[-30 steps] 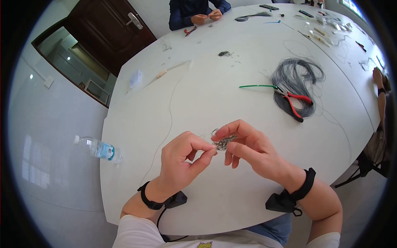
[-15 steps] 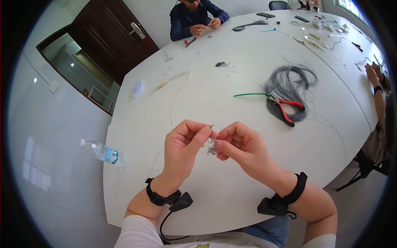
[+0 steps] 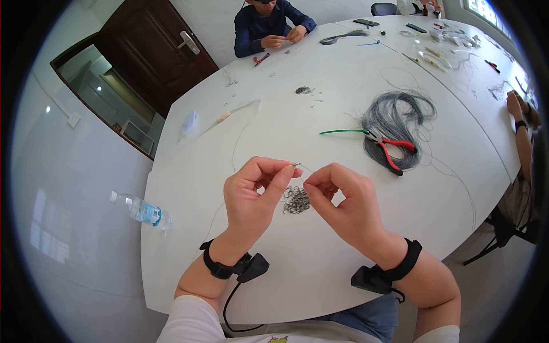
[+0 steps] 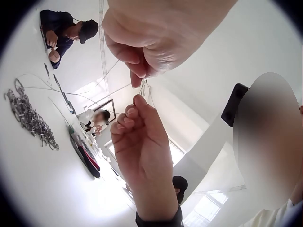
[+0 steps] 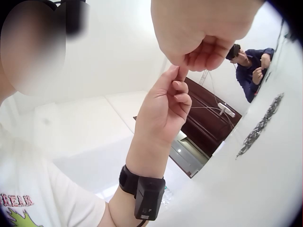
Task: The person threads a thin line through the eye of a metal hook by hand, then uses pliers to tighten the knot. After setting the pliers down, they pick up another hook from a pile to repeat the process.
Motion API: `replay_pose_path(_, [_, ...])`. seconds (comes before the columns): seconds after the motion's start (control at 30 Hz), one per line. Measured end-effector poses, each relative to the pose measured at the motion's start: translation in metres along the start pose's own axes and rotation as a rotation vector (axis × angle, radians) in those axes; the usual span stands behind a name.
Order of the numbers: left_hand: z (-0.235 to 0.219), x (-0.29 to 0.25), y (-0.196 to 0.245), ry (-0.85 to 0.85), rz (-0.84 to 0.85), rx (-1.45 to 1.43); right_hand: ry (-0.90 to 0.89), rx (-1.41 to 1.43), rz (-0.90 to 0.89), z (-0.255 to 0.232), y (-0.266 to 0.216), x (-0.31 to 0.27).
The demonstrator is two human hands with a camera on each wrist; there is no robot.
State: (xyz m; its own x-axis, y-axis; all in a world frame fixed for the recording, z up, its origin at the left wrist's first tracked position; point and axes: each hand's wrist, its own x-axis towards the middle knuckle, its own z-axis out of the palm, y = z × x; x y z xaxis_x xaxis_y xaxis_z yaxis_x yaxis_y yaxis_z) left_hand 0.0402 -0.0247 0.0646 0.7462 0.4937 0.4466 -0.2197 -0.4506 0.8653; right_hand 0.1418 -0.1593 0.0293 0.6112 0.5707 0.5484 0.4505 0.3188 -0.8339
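Observation:
A pile of small metal fish hooks (image 3: 297,200) lies on the white table below and between the two hands. My left hand (image 3: 251,194) pinches one small dark fish hook (image 3: 298,165) between thumb and index finger, its tip poking out past them. From there a thin clear line (image 3: 307,168) runs to my right hand (image 3: 350,206), whose thumb and forefinger pinch it. In the left wrist view the two sets of fingertips are close together, with strands of line (image 4: 110,71) stretching off to the side.
Red-handled pliers (image 3: 394,150) and a green tie (image 3: 343,132) lie by a grey bundle of line (image 3: 394,114). Another small hook pile (image 3: 303,90) sits farther off. A water bottle (image 3: 143,210) is at left. Across the table a person (image 3: 271,31) works with both hands.
Both hands have lifted away from the hook pile, where the right fingers were spread over it. The left has turned so the pinched hook shows; the right now pinches the line.

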Motion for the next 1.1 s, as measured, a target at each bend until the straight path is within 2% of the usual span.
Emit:
replay_pose_path(0.07, [-0.001, -0.001, -0.002, -0.012, 0.040, 0.066, 0.007, -0.050, -0.057, 0.002, 0.001, 0.000])
replay_pose_path(0.13, [-0.002, -0.002, -0.003, -0.023, 0.077, 0.130, 0.025, -0.192, -0.222, 0.003, 0.002, 0.000])
replay_pose_path(0.3, [-0.004, -0.003, -0.009, -0.014, 0.292, 0.423, -0.011, -0.356, -0.348, 0.005, 0.003, -0.002])
replay_pose_path(0.33, [-0.005, -0.002, -0.011, -0.010, 0.289, 0.422, -0.016, -0.389, -0.370, 0.005, 0.003, -0.002])
replay_pose_path(0.4, [-0.009, 0.001, -0.013, -0.005, 0.486, 0.650, -0.067, -0.433, -0.381, 0.002, 0.001, -0.003])
replay_pose_path(0.43, [-0.010, 0.002, -0.014, -0.002, 0.483, 0.648, -0.114, -0.477, -0.392, 0.000, 0.000, -0.004])
replay_pose_path(0.5, [-0.011, 0.004, -0.017, -0.031, 0.625, 0.717, -0.111, -0.494, -0.431, -0.001, -0.004, -0.001])
replay_pose_path(0.6, [-0.009, 0.004, -0.015, -0.113, 0.690, 0.725, -0.103, -0.530, -0.498, -0.010, -0.011, 0.005])
replay_pose_path(0.73, [-0.007, 0.001, -0.009, -0.194, 0.675, 0.723, -0.057, -0.509, -0.563, -0.020, -0.013, 0.015])
replay_pose_path(0.93, [-0.007, 0.001, -0.005, -0.256, 0.677, 0.650, -0.014, -0.349, -0.428, -0.022, -0.005, 0.018])
replay_pose_path(1.1, [-0.007, -0.002, -0.007, -0.239, 0.759, 0.632, 0.035, -0.231, -0.292, -0.020, 0.003, 0.019])
